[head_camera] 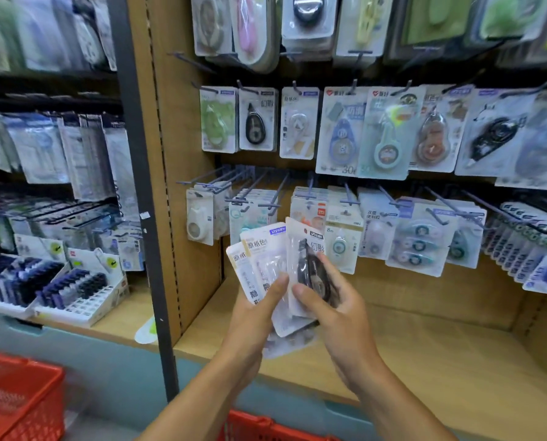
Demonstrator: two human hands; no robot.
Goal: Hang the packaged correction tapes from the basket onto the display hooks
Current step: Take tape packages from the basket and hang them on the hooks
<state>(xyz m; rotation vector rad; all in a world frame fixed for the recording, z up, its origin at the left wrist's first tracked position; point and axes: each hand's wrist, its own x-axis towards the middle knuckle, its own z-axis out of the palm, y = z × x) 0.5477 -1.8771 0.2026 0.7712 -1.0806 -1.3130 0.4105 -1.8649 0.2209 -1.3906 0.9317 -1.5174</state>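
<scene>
Head view: both hands work in front of the tan wooden pegboard panel (297,163).
Left hand (253,316): fingers curled round a fan of white carded correction-tape packs (259,259), low before the panel.
Right hand (332,300): thumb and fingers pinch a clear blister pack with a black dispenser (310,265).
Risk: the loose fan may slip while one pack is pulled free.
Obstacle: grey wire hooks (266,189) on the panel are crowded; neighbouring packs overlap.
Below the panel: red plastic baskets (17,399).
</scene>
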